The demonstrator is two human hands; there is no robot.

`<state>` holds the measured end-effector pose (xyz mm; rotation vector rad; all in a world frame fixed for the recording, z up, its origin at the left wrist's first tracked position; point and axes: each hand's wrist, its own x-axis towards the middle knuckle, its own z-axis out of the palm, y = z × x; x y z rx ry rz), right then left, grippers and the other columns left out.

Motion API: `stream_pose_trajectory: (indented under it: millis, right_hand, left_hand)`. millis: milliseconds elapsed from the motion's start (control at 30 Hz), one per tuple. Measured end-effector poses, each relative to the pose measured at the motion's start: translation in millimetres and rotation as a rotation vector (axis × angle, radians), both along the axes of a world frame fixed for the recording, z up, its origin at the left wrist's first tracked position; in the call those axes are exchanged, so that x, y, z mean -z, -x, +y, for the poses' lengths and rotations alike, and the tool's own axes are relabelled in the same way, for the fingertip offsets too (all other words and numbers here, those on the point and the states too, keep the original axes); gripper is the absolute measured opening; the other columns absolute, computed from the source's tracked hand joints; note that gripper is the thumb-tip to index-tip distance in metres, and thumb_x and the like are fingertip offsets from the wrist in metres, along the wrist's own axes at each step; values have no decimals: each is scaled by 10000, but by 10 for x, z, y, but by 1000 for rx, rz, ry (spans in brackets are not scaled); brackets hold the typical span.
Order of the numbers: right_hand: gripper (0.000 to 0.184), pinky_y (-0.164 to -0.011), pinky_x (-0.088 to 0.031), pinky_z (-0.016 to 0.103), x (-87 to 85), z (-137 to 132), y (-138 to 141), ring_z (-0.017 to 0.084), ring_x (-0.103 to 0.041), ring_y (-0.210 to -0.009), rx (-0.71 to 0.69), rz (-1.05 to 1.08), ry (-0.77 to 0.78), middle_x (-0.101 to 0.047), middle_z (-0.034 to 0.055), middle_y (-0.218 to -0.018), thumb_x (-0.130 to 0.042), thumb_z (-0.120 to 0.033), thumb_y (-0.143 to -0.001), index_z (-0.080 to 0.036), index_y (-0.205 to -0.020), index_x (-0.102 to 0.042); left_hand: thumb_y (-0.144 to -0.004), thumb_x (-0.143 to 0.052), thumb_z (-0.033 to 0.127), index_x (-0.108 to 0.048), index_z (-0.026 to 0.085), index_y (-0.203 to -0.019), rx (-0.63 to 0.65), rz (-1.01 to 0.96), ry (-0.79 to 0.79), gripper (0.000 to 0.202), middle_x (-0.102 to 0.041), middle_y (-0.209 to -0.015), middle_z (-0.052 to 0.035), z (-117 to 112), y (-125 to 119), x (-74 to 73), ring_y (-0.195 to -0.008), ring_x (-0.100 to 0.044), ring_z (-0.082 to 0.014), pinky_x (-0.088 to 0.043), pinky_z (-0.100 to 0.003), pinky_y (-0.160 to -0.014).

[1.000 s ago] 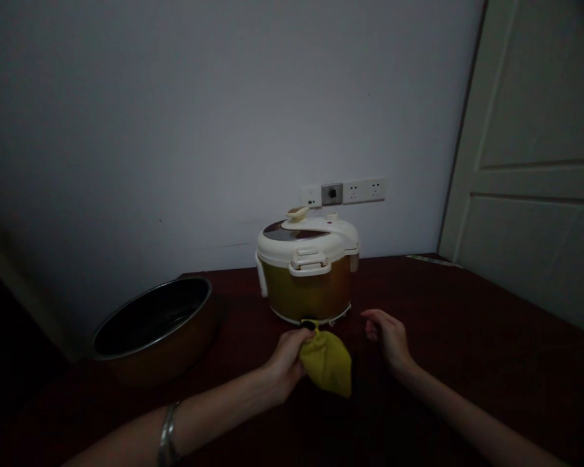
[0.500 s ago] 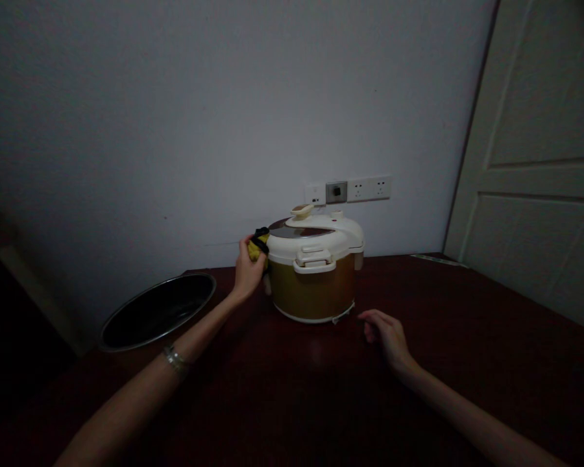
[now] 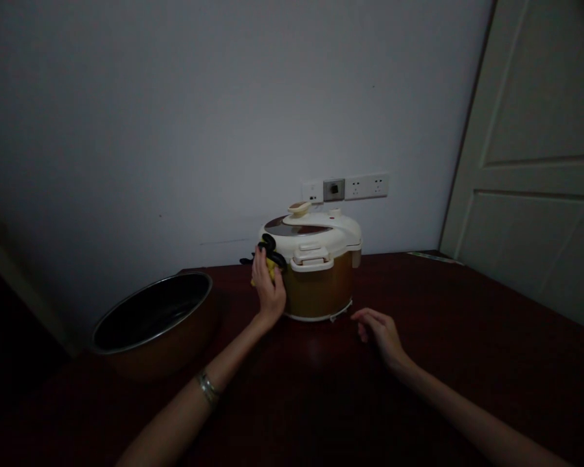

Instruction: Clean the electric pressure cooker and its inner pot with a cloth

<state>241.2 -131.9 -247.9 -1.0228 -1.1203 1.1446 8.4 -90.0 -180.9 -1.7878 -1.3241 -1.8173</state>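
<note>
A pressure cooker (image 3: 321, 279) with a cream lid and a gold-brown body stands upright on the dark table. My left hand (image 3: 268, 285) presses a bunched yellow-and-black cloth (image 3: 275, 259) against the cooker's left side, just below the lid. Its fingers lie over the cloth and hide part of it. To the right of the cooker's base, my right hand (image 3: 379, 332) hovers or rests with its fingers curled. Nothing shows in it, and it is apart from the cooker.
A wide inner pot (image 3: 160, 344) with a dark inside and a brown outside sits on the left of the dark red table (image 3: 316, 389). Wall sockets (image 3: 367, 187) are behind the cooker. A pale panelled door (image 3: 530, 194) is at the right. A thin flat strip (image 3: 435, 258) lies near the back edge.
My left hand has moved down and right with the cloth, from the cooker's far left edge onto its front-left side. The right hand has kept nearly the same place.
</note>
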Motion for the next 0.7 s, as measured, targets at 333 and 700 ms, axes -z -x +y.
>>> stream_pose_trajectory:
  millis: [333, 700]
  right_hand:
    - [211, -420, -320, 240, 32, 22, -15, 111, -438, -394, -6, 3, -14, -510, -14, -431, -572, -362, -596, -167, -602, -652]
    - [157, -401, -274, 220, 112, 75, -129, 89, -416, -401, 154, 233, 94, -482, -26, -441, -604, -299, -568, -160, -615, -662]
  left_hand:
    - [-896, -422, 266, -339, 219, -1408, 351, 1262, 310, 521, -254, -1509, -100, -405, -82, 461, -1391, -218, -221, -226, -373, -1105]
    - [-889, -275, 87, -431, 5, -1315, 10, 1274, -1, 461, -336, -1455, -198, -85, -1092, -190, -1378, -250, -237, -184, -365, -1125]
